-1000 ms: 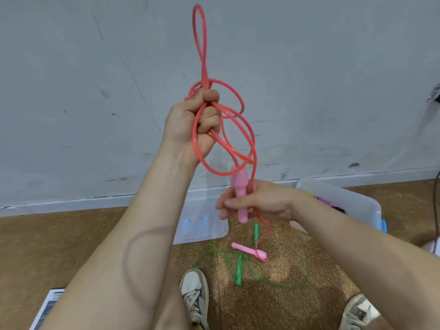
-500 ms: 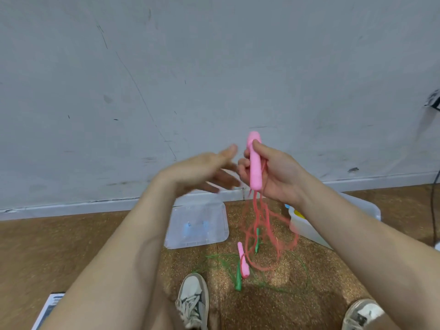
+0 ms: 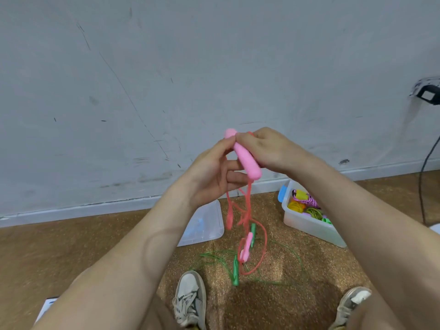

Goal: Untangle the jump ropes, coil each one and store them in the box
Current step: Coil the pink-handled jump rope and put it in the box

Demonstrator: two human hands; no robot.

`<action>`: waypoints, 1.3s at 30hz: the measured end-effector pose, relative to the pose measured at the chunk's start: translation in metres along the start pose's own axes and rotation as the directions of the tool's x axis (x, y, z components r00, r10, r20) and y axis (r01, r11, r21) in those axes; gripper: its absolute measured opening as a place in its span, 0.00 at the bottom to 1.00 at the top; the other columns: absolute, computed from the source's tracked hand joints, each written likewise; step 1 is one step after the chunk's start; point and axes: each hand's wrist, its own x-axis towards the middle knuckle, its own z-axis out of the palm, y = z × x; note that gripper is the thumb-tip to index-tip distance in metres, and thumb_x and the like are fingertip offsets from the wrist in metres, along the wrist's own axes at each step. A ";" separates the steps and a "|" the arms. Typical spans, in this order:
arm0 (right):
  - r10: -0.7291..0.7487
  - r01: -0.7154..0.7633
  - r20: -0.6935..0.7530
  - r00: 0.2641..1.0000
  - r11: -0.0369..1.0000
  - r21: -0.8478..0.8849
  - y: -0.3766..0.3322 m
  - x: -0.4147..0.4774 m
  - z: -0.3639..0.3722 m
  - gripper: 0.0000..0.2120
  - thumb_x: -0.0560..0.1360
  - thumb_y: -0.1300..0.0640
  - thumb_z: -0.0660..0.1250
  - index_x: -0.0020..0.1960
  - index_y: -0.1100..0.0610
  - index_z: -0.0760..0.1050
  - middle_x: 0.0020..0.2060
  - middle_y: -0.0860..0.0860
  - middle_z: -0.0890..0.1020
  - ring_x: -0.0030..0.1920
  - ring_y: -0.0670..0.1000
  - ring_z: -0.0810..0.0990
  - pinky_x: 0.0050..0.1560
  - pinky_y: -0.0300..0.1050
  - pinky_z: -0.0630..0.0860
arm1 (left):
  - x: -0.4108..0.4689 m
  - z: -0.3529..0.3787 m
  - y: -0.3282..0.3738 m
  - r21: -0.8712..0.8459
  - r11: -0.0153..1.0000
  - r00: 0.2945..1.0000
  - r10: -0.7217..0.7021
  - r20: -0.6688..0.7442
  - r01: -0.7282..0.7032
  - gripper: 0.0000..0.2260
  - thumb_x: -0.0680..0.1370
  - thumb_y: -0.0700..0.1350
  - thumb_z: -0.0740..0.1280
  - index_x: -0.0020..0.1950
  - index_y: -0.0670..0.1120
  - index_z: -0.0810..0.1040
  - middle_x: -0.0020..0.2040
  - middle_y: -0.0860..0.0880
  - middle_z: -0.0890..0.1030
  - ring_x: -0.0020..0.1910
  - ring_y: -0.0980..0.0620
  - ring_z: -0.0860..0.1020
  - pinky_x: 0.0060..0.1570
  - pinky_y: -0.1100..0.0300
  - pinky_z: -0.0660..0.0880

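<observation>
My right hand [image 3: 266, 148] grips a pink jump-rope handle [image 3: 245, 160], held tilted in front of the wall. My left hand [image 3: 214, 172] meets it from the left, thumb touching the handle's upper end and fingers spread beneath. The red rope [image 3: 247, 210] hangs loose from the handle in tangled loops. Its second pink handle [image 3: 247, 246] dangles just above the floor. A green jump rope [image 3: 235, 270] lies spread on the floor below. The clear plastic box [image 3: 309, 225] stands at the right by the wall, holding several coiled coloured ropes.
The box's clear lid [image 3: 204, 227] lies flat on the cork floor left of the hanging rope. My two shoes [image 3: 190, 298] stand at the bottom edge. A black cable [image 3: 426, 167] runs down the wall at far right. A paper sheet [image 3: 46, 308] lies bottom left.
My left hand let go of the bunched red rope, which dropped into hanging loops. My right hand raised the pink handle, and my left hand has now come up to touch it.
</observation>
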 end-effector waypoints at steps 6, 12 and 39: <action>0.045 -0.006 -0.167 0.985 0.974 0.229 0.013 0.013 -0.004 0.24 0.80 0.50 0.58 0.29 0.61 0.75 0.21 0.55 0.72 0.21 0.50 0.68 0.23 0.39 0.62 | -0.003 0.008 -0.007 0.014 0.997 0.997 0.071 -0.023 -0.071 0.15 0.82 0.48 0.55 0.66 0.43 0.70 0.43 0.42 0.83 0.50 0.38 0.81 0.54 0.44 0.77; 0.245 -0.057 -0.219 0.944 0.778 0.625 0.015 0.022 -0.010 0.21 0.82 0.46 0.56 0.35 0.57 0.70 0.26 0.54 0.69 0.18 0.47 0.63 0.21 0.33 0.58 | -0.011 0.023 -0.009 -0.211 0.966 0.984 0.165 0.065 -0.148 0.07 0.82 0.43 0.54 0.58 0.51 0.69 0.34 0.46 0.72 0.25 0.51 0.67 0.30 0.60 0.70; 0.117 0.065 -0.133 0.984 0.461 0.885 0.013 0.011 0.002 0.10 0.83 0.57 0.56 0.45 0.59 0.70 0.29 0.51 0.83 0.34 0.50 0.85 0.32 0.38 0.79 | -0.028 0.001 -0.009 -0.207 0.973 0.912 -0.011 0.411 0.105 0.10 0.68 0.40 0.59 0.46 0.44 0.75 0.49 0.39 0.83 0.54 0.39 0.80 0.60 0.41 0.72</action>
